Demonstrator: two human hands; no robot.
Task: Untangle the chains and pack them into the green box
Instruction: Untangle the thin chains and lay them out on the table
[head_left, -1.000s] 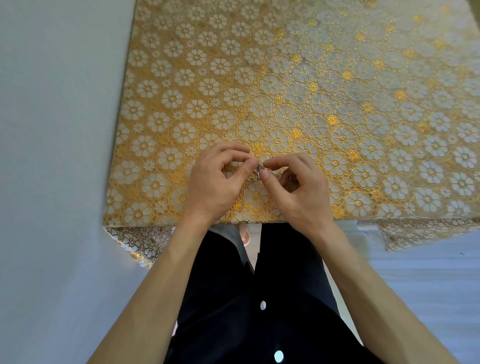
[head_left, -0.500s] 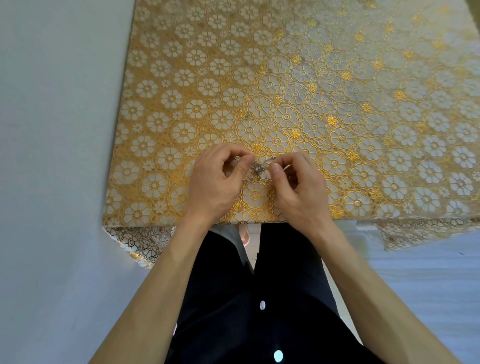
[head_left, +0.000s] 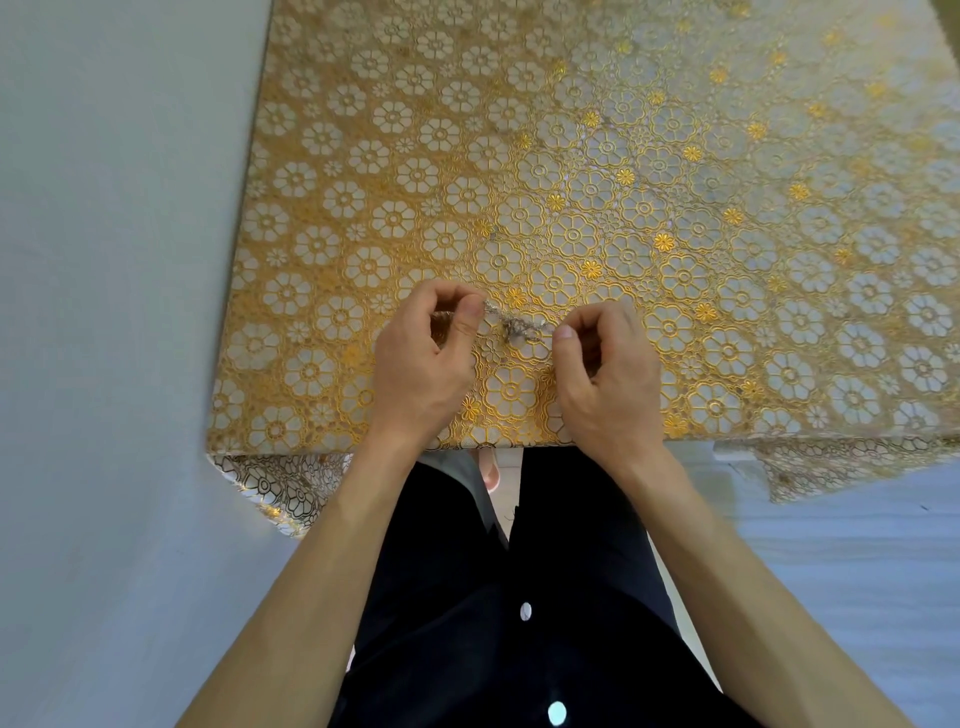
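A small tangle of thin silver chains (head_left: 517, 328) hangs stretched between my two hands just above the table's near edge. My left hand (head_left: 423, 364) pinches one end of the chains between thumb and forefinger. My right hand (head_left: 605, 376) pinches the other end the same way, about a hand's width to the right. The knot sits in the middle between the fingertips. No green box is in view.
The table (head_left: 675, 182) carries a gold and white flower-patterned cloth, whose edge hangs down at the near side. A pale wall or floor lies to the left. My dark clothing with white buttons fills the bottom centre.
My hands were close together over the tangle. They have drawn apart sideways, and the chains now stretch out between them.
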